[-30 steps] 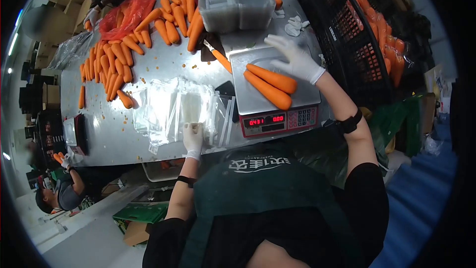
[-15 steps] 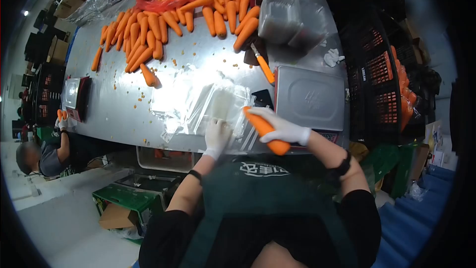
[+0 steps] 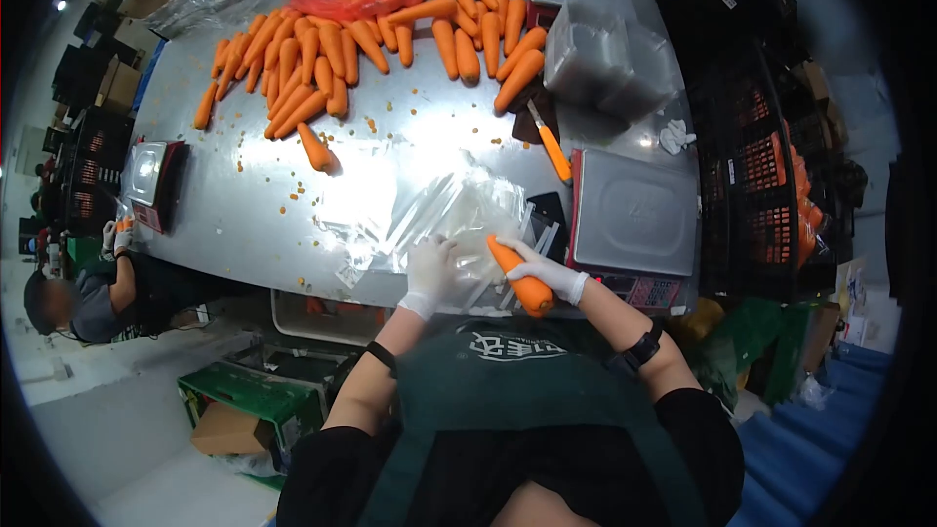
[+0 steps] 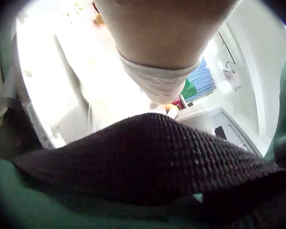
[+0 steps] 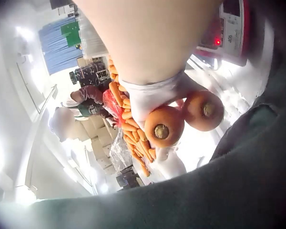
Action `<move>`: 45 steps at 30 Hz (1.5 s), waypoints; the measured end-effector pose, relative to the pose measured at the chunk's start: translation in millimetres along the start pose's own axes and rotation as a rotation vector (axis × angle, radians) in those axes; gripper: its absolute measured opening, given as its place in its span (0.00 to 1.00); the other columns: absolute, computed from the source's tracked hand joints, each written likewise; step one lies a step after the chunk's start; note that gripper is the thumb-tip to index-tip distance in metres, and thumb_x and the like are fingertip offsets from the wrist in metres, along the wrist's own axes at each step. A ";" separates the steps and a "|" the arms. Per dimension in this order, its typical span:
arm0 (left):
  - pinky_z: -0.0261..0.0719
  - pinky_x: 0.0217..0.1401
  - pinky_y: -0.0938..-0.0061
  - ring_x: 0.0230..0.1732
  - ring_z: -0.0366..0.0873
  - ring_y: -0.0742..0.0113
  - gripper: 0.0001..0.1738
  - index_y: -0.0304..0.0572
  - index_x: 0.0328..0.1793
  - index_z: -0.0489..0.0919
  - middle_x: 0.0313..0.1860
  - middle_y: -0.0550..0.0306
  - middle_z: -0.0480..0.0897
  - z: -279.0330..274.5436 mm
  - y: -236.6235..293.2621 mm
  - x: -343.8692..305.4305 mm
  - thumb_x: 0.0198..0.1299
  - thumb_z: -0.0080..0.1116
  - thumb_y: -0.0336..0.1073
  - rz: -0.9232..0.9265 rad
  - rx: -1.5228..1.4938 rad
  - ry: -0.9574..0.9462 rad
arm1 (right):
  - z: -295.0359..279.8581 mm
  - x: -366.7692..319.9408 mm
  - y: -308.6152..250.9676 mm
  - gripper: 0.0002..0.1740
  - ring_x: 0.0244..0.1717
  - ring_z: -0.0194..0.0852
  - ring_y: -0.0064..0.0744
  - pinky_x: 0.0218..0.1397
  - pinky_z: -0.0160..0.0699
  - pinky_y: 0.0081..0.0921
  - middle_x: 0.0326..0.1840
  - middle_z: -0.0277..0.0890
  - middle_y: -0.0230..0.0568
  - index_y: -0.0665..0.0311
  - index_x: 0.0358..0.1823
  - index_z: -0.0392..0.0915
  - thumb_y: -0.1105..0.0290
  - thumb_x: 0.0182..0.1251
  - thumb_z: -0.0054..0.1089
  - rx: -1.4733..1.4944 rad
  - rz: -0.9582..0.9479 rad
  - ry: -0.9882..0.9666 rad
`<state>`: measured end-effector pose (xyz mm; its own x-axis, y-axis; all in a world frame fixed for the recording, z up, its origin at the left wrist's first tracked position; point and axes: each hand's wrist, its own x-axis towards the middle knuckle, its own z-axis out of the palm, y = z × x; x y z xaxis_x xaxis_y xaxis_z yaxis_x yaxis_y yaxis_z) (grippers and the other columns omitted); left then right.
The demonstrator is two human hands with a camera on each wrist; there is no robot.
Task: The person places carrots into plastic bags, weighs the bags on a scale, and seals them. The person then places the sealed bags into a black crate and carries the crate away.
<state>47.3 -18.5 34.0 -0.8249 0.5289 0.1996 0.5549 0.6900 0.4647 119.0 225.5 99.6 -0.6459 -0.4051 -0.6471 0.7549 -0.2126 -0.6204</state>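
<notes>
My gloved right hand (image 3: 552,274) grips two carrots (image 3: 527,291) side by side, tips pointing away from me. In the right wrist view, the thick stem ends of both carrots (image 5: 203,110) show below the glove. My left hand (image 3: 430,266), also in a white glove, pinches the near part of a clear plastic bag (image 3: 471,224) on top of a spread of similar bags. The carrot tips are right at that bag's mouth. In the left wrist view, only the glove's cuff (image 4: 157,78) and back show; the fingers are hidden.
A digital scale (image 3: 636,215) stands at right, with a dark phone-like slab (image 3: 547,210) beside it. Beyond lie an orange-handled knife (image 3: 552,148), stacked clear trays (image 3: 605,59) and many loose carrots (image 3: 293,63). A black crate (image 3: 747,176) borders the table; another person (image 3: 98,293) works at left.
My right hand has taken both carrots off the scale and carried them left to the bags. The left hand has stayed at the bags, and the top bag's near end now stands raised.
</notes>
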 end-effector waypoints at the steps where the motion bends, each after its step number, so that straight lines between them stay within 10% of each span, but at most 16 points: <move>1: 0.75 0.44 0.57 0.43 0.80 0.50 0.23 0.45 0.60 0.79 0.50 0.55 0.81 0.5 -2.1 3.2 0.55 0.59 0.29 0.008 0.157 -0.104 | 2.3 4.1 1.9 0.47 0.51 0.79 0.39 0.55 0.82 0.33 0.66 0.62 0.55 0.50 0.82 0.50 0.67 0.61 0.61 -0.026 -0.024 -0.021; 8: 0.75 0.50 0.61 0.49 0.79 0.59 0.42 0.46 0.79 0.63 0.69 0.58 0.71 -31.1 27.3 5.0 0.55 0.63 0.36 0.035 0.203 -0.126 | -12.4 41.5 2.5 0.38 0.61 0.76 0.56 0.63 0.78 0.50 0.69 0.67 0.61 0.66 0.77 0.55 0.58 0.69 0.49 0.650 -0.045 -0.253; 12: 0.80 0.52 0.55 0.53 0.80 0.44 0.43 0.42 0.80 0.61 0.74 0.48 0.69 -57.0 37.6 12.4 0.53 0.57 0.26 -0.222 -0.032 -0.310 | -0.8 46.9 6.0 0.34 0.62 0.73 0.65 0.63 0.76 0.61 0.68 0.69 0.63 0.71 0.74 0.60 0.57 0.73 0.41 0.896 -0.141 -0.217; 16: 0.78 0.60 0.60 0.65 0.74 0.44 0.54 0.39 0.82 0.55 0.78 0.48 0.62 -36.8 29.1 12.6 0.49 0.72 0.36 -0.109 -0.144 -0.240 | 0.3 79.8 1.0 0.32 0.66 0.71 0.57 0.67 0.71 0.64 0.69 0.69 0.53 0.68 0.73 0.62 0.54 0.76 0.40 0.717 -0.150 -0.117; 22: 0.79 0.62 0.71 0.65 0.77 0.61 0.44 0.33 0.78 0.63 0.71 0.43 0.73 -93.3 -23.8 67.8 0.53 0.69 0.27 -0.246 -0.827 -0.212 | 65.5 57.2 -127.2 0.29 0.72 0.67 0.38 0.69 0.74 0.38 0.72 0.67 0.46 0.59 0.71 0.68 0.49 0.77 0.46 0.435 -0.038 -0.057; 26: 0.83 0.57 0.74 0.61 0.81 0.62 0.40 0.33 0.76 0.67 0.70 0.47 0.75 -105.2 -49.5 90.7 0.53 0.64 0.26 -0.357 -1.219 -0.297 | 66.0 39.2 -111.2 0.23 0.73 0.65 0.38 0.73 0.66 0.35 0.72 0.66 0.41 0.56 0.65 0.73 0.53 0.76 0.50 -0.403 -0.444 0.135; 28: 0.86 0.57 0.75 0.61 0.82 0.60 0.42 0.30 0.75 0.66 0.72 0.42 0.72 -117.2 -48.9 103.1 0.49 0.58 0.28 -0.466 -1.456 -0.264 | 60.6 48.9 -80.4 0.25 0.72 0.64 0.43 0.74 0.63 0.38 0.73 0.66 0.42 0.56 0.65 0.73 0.61 0.68 0.57 -1.337 -1.110 0.550; 32: 0.87 0.57 0.74 0.60 0.82 0.58 0.42 0.30 0.77 0.63 0.72 0.43 0.72 -108.6 -60.0 131.5 0.51 0.56 0.32 -0.363 -1.499 -0.441 | 41.1 70.7 -20.5 0.23 0.64 0.72 0.50 0.65 0.73 0.44 0.66 0.74 0.44 0.57 0.59 0.78 0.66 0.60 0.61 -1.775 -1.110 0.271; 36: 0.86 0.52 0.79 0.56 0.84 0.66 0.43 0.32 0.77 0.64 0.72 0.49 0.73 -122.3 -71.7 155.5 0.49 0.56 0.33 -0.354 -1.381 -0.395 | 6.7 53.0 26.5 0.22 0.62 0.73 0.51 0.63 0.74 0.41 0.59 0.77 0.44 0.58 0.59 0.78 0.63 0.63 0.60 -1.812 -0.933 0.562; 38: 0.86 0.50 0.81 0.48 0.86 0.71 0.45 0.33 0.77 0.64 0.72 0.50 0.74 -130.3 -76.7 161.5 0.47 0.54 0.31 -0.391 -1.355 -0.402 | -1.1 53.3 15.1 0.25 0.62 0.71 0.51 0.62 0.73 0.40 0.62 0.74 0.45 0.59 0.63 0.75 0.61 0.65 0.60 -1.332 -0.299 0.225; 40: 0.85 0.49 0.80 0.54 0.84 0.69 0.44 0.33 0.76 0.65 0.73 0.51 0.73 -132.5 -83.2 166.9 0.46 0.56 0.31 -0.360 -1.373 -0.460 | 11.3 42.3 -41.8 0.26 0.60 0.71 0.50 0.63 0.71 0.40 0.65 0.71 0.45 0.58 0.63 0.74 0.65 0.62 0.61 -1.130 -0.475 0.628; 42: 0.85 0.50 0.79 0.55 0.83 0.70 0.45 0.32 0.77 0.64 0.73 0.50 0.74 -128.5 -89.9 167.9 0.47 0.58 0.32 -0.352 -1.386 -0.489 | 19.7 46.8 -95.8 0.25 0.52 0.75 0.48 0.57 0.74 0.40 0.65 0.72 0.45 0.57 0.61 0.76 0.71 0.60 0.60 -1.288 -1.076 0.985; 45: 0.84 0.52 0.78 0.57 0.82 0.69 0.46 0.32 0.78 0.62 0.73 0.49 0.73 -134.3 -88.7 176.6 0.46 0.56 0.30 -0.356 -1.400 -0.545 | 11.5 83.0 -129.3 0.21 0.50 0.77 0.44 0.54 0.77 0.39 0.64 0.72 0.41 0.55 0.56 0.79 0.73 0.58 0.60 -1.556 -1.235 0.791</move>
<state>-162.1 -52.6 143.8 -0.5771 0.7682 -0.2771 -0.4544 -0.0202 0.8906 -30.9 209.2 131.2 -0.8209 -0.2177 0.5280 -0.4012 0.8778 -0.2618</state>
